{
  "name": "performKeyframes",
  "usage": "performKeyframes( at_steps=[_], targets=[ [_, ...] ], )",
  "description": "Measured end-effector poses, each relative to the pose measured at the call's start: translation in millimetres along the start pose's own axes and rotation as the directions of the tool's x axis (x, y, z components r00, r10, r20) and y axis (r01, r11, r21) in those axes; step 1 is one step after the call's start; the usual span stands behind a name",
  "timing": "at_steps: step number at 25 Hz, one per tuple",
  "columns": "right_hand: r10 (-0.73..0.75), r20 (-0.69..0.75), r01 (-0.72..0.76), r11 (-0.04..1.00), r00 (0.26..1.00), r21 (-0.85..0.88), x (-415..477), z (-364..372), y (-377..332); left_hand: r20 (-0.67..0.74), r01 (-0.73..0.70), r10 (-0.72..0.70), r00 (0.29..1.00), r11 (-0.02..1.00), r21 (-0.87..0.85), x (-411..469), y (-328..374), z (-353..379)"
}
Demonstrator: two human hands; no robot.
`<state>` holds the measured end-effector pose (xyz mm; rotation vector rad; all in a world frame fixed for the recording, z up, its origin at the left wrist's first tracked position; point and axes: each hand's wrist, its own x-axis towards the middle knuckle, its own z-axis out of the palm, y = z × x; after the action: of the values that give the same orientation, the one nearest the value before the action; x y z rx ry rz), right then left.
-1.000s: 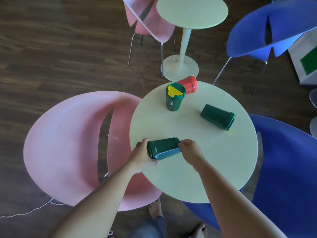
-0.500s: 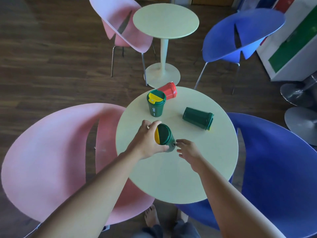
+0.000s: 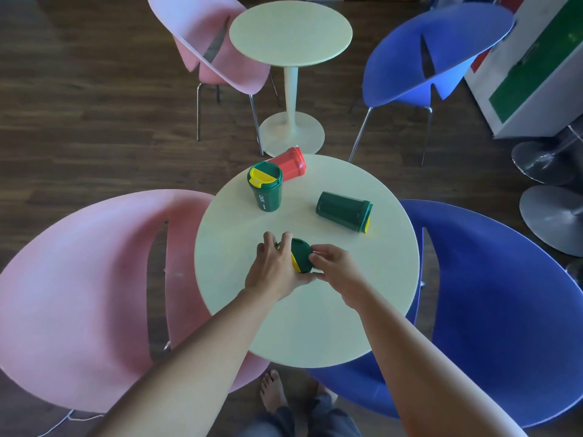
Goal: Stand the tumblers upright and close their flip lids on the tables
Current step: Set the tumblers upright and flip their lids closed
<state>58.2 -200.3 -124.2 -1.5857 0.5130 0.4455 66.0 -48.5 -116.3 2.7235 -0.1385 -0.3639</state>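
A green tumbler with a yellow-and-green lid (image 3: pixel 300 256) stands upright on the near round table (image 3: pixel 372 279), its lid facing the camera. My left hand (image 3: pixel 273 269) wraps its left side. The fingertips of my right hand (image 3: pixel 336 267) touch the lid's right edge. Another green tumbler (image 3: pixel 265 191) stands upright at the table's far left, yellow flip lid up. A red tumbler (image 3: pixel 289 163) lies on its side behind it. A third green tumbler (image 3: pixel 344 211) lies on its side at the right.
A pink chair (image 3: pixel 88 294) sits left of the table and a blue chair (image 3: pixel 504 310) right. Beyond stand a second round table (image 3: pixel 290 33), a pink chair (image 3: pixel 217 52) and a blue chair (image 3: pixel 429 58). A white and green cabinet (image 3: pixel 542 70) is far right.
The green tumbler went from lying on its side, held at both ends, to upright in my left hand. My right hand let go, then came back to the lid.
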Motion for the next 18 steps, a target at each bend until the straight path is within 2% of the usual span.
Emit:
performKeyframes(
  at_steps=[6,11,15,18],
  targets=[
    [-0.005,0.0,0.005,0.998,1.0,-0.063,6.2,-16.7,4.7,0.051,0.046,-0.047,0.998,0.999,0.028,-2.4,7.6,-10.0],
    [-0.07,-0.132,0.063,0.997,0.989,-0.052,18.0,-62.0,-6.5,-0.046,-0.219,0.22,0.974,0.975,0.037,36.0,42.0,-47.7],
    [-0.023,-0.287,0.024,1.0,0.958,-0.001,43.0,-112.1,-8.0,0.139,-0.359,0.34,0.93,0.921,0.151,94.3,98.1,-42.4],
    [0.08,-0.291,-0.058,0.995,0.953,0.084,61.9,-133.8,-0.6,0.301,-0.4,0.322,0.898,0.881,0.252,132.8,126.5,-14.1]
  ],
)
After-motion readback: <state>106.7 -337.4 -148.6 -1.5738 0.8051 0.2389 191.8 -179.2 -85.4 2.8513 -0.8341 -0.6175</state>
